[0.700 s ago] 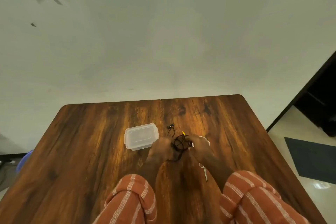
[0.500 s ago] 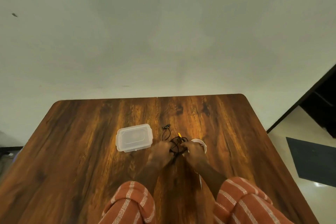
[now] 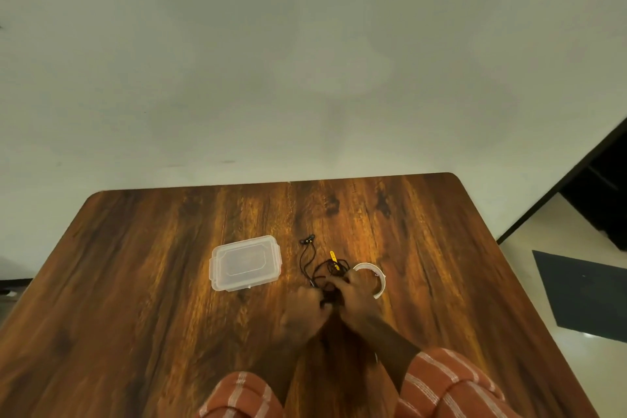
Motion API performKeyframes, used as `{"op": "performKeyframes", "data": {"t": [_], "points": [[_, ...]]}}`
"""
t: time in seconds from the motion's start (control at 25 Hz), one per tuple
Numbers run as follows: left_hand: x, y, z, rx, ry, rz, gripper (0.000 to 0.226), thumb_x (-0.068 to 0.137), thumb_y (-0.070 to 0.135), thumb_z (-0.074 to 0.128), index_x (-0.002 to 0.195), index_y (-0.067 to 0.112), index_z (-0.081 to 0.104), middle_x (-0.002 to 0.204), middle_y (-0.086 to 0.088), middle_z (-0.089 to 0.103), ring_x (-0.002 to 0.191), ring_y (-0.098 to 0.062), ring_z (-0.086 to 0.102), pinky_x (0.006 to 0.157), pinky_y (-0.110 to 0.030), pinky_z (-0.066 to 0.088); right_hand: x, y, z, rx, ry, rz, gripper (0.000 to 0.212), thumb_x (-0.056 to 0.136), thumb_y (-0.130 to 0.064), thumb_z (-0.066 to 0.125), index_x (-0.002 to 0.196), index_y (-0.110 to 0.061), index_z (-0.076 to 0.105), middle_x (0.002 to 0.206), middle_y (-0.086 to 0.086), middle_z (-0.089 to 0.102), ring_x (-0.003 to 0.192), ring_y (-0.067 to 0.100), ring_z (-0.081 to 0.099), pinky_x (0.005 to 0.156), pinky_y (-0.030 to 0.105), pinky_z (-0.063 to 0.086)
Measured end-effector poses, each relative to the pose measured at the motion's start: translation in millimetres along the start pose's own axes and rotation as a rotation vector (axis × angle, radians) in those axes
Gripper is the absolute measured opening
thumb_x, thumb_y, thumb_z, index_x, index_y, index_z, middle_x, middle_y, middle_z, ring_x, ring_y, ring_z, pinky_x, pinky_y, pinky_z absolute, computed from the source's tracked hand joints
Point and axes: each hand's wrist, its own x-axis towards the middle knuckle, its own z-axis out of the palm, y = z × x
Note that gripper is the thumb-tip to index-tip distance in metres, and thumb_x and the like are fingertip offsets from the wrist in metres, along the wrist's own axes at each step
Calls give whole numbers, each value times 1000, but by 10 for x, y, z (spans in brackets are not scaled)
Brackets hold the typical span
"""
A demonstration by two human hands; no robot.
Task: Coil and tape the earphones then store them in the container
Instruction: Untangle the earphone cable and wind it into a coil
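Note:
Black earphones [image 3: 325, 270] with a yellow part lie on the wooden table [image 3: 135, 282], partly looped; their two earbuds reach away toward the far side. My left hand [image 3: 302, 310] and my right hand [image 3: 356, 297] meet over the near part of the cable and both grip it. A clear plastic container [image 3: 245, 263] with its lid on sits to the left of the earphones. A white roll of tape [image 3: 375, 276] lies just right of my right hand, partly hidden by it.
A thin pale object lies on the table under my right forearm, mostly hidden. The table's right edge drops to a pale floor with a dark mat [image 3: 583, 295]. A plain wall stands behind the far edge.
Both hands have slid closer together along the cable loop, which now lies lower on the table. The camera view has shifted slightly; container and tape stay put.

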Motion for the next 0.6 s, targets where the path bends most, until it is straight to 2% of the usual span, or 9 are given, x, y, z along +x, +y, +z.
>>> {"op": "performKeyframes", "data": {"t": [0.08, 0.12, 0.16, 0.24, 0.32, 0.4, 0.48, 0.56, 0.6], "points": [[51, 112, -474, -145, 95, 10, 20, 91, 27, 53, 93, 18, 72, 88, -1, 72, 78, -15, 65, 76, -37, 55, 77, -177, -175, -84, 71, -66, 32, 85, -27, 63, 116, -31, 67, 118, 1, 48, 110, 22, 44, 81, 31, 37], [74, 202, -771, -221, 138, 18, 21, 91, 25, 53, 82, 17, 70, 78, -1, 70, 70, -15, 63, 71, -39, 55, 145, -295, -296, -44, 78, -69, 17, 85, -35, 64, 99, -29, 71, 110, -1, 50, 105, 21, 44, 77, 31, 34], [114, 275, -1089, -281, 207, 38, 25, 91, 22, 52, 73, 16, 68, 69, 0, 67, 62, -14, 60, 65, -39, 54, 215, -431, -441, 71, 89, -65, 15, 85, -41, 66, 80, -28, 69, 98, -1, 53, 96, 20, 46, 75, 31, 33], [162, 409, -1765, -398, 354, 55, 30, 90, 17, 53, 63, 13, 66, 60, 0, 62, 55, -13, 54, 59, -32, 46, 361, -725, -817, 445, 165, -41, 41, 83, -46, 72, 58, -18, 56, 71, 8, 56, 69, 21, 50, 68, 33, 37], [120, 526, -2482, -595, 502, 60, 28, 82, 13, 53, 58, 13, 67, 60, 1, 66, 59, -12, 58, 62, -31, 42, 435, -1054, -1281, 697, 184, -103, 42, 84, -36, 76, 61, -3, 61, 67, 24, 63, 58, 30, 55, 68, 32, 46], [77, 547, -3124, -794, 671, 63, 30, 75, 8, 52, 50, 17, 65, 49, 7, 60, 53, -10, 53, 57, -32, 38, 428, -1412, -1787, 770, 143, -212, 36, 86, -23, 75, 69, 8, 64, 67, 25, 65, 58, 22, 60, 72, 20, 51], [4, 475, -3658, -1056, 836, -7, 29, 69, 10, 51, 43, 19, 61, 44, 7, 51, 47, -15, 42, 51, -31, 29, 386, -1699, -2189, 744, 109, -301, 30, 86, -19, 74, 72, 6, 66, 62, 18, 62, 53, 16, 59, 66, 15, 51], [-65, 315, -4069, -1269, 992, -144, 27, 65, 19, 49, 40, 17, 59, 51, 0, 52, 51, -22, 41, 53, -34, 31, 383, -1872, -2442, 728, 74, -336, 22, 88, -18, 72, 75, -1, 68, 57, 11, 58, 49, 11, 58, 63, 22, 53], [-134, 207, -4215, -1266, 1053, -223, 26, 66, 22, 47, 43, 17, 59, 55, -2, 54, 55, -25, 44, 56, -36, 34, 353, -1968, -2549, 731, 63, -353, 22, 90, -20, 70, 78, -2, 69, 56, 7, 57, 48, 10, 56, 65, 27, 55]]}}
